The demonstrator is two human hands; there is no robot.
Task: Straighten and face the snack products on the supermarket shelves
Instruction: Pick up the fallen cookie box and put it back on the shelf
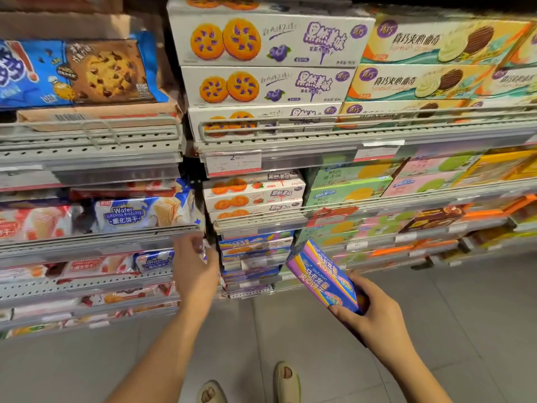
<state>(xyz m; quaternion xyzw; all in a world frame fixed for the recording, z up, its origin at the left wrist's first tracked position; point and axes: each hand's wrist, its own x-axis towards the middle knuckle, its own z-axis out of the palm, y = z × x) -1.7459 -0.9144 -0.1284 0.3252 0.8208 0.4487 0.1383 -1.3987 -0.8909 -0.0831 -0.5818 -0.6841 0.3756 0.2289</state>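
Biscuit shelving, two hands at work.
Right hand [374, 311] grips one purple macaron-biscuit box [325, 279], tilted; left hand [196, 270] pinches one small packet [205, 251] at shelf edge [96, 245].

Both forearms are bare from the lower edge of the view up to the wrists, with no sleeve, watch or band showing on either. The left hand [195, 264] and the right hand [374, 311] wear no gloves and no rings that can be made out. At the near edge, the feet sit in pale cream open-toed slippers [286, 382], toes showing through the front openings.
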